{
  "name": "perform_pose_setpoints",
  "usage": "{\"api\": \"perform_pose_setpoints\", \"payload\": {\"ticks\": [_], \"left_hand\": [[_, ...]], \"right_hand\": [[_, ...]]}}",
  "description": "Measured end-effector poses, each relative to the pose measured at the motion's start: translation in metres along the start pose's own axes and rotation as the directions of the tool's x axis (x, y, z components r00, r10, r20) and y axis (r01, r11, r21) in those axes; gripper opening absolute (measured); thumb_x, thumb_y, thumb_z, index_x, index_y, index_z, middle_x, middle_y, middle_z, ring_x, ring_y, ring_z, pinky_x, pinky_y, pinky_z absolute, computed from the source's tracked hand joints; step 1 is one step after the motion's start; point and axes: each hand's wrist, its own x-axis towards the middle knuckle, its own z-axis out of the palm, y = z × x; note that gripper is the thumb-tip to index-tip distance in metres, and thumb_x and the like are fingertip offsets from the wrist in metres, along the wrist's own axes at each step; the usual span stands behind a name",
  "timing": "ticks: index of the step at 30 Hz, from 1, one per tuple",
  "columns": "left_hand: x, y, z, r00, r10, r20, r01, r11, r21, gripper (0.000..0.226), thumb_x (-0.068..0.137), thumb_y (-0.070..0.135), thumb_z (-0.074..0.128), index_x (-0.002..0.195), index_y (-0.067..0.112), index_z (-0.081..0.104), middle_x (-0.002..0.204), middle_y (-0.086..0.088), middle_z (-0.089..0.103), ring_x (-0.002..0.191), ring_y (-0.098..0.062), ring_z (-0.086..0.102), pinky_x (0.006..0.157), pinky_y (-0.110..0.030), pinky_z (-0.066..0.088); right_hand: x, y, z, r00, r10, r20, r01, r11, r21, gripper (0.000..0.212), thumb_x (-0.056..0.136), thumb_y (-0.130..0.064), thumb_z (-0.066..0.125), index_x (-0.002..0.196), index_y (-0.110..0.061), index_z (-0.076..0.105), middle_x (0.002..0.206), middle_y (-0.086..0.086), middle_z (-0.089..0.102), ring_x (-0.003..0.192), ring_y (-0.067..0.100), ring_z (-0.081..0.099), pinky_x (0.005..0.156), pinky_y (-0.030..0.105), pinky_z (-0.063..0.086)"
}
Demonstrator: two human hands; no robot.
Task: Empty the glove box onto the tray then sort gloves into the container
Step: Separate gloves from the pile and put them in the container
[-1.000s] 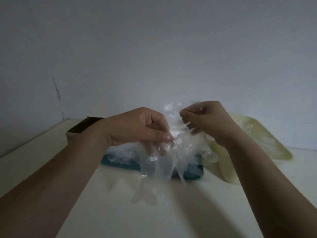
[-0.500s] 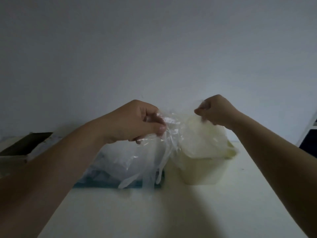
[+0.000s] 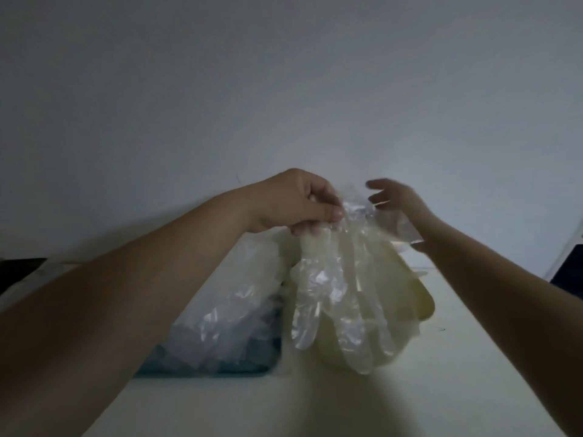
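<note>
Clear thin plastic glove [image 3: 340, 294]: pinched at cuff by left hand [image 3: 293, 200], dangling fingers-down below grip, over pale yellow plastic container [image 3: 422, 304]. Just released by right hand [image 3: 394, 197], now spread-fingered beside grip, holding nothing. Looks separated; ready for dropping in.

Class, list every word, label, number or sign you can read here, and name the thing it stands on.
None can be read.
The glove, tray and container show no print.
The dark box at the left edge is too dim to tell.
</note>
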Motion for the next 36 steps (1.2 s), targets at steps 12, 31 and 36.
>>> {"api": "perform_pose_setpoints", "payload": {"ticks": [12, 31, 36], "left_hand": [[0.07, -0.05, 0.051, 0.99, 0.029, -0.136, 0.033, 0.902, 0.431, 0.024, 0.087, 0.024, 0.082, 0.107, 0.015, 0.074, 0.097, 0.007, 0.069, 0.087, -0.009, 0.064, 0.078, -0.028, 0.052], [-0.149, -0.101, -0.005, 0.936, -0.215, -0.28, 0.347, 0.701, 0.623, 0.06, 0.088, 0.058, 0.073, 0.14, 0.033, 0.058, 0.143, 0.014, 0.053, 0.129, -0.012, 0.053, 0.107, -0.03, 0.043], [-0.162, -0.13, 0.005, 0.915, -0.178, -0.362, 0.376, 0.701, 0.606, 0.034, 0.094, 0.039, 0.07, 0.125, 0.026, 0.071, 0.121, 0.007, 0.067, 0.11, -0.015, 0.064, 0.098, -0.031, 0.052]], "right_hand": [[-0.087, -0.029, 0.031, 0.848, 0.257, 0.465, 0.327, 0.438, -0.838, 0.069, 0.101, -0.058, 0.049, 0.162, -0.038, 0.024, 0.166, -0.004, 0.032, 0.146, 0.024, 0.04, 0.115, 0.036, 0.033], [-0.079, -0.047, 0.089, 0.912, 0.212, 0.352, 0.332, 0.126, -0.935, 0.022, 0.096, -0.017, 0.051, 0.114, -0.012, 0.062, 0.119, 0.001, 0.064, 0.111, 0.024, 0.063, 0.096, 0.036, 0.053], [-0.113, -0.053, 0.149, 0.903, -0.073, 0.424, 0.393, 0.541, -0.744, 0.042, 0.093, -0.01, 0.052, 0.129, -0.023, 0.068, 0.131, -0.001, 0.066, 0.118, 0.023, 0.063, 0.103, 0.037, 0.053]]}}
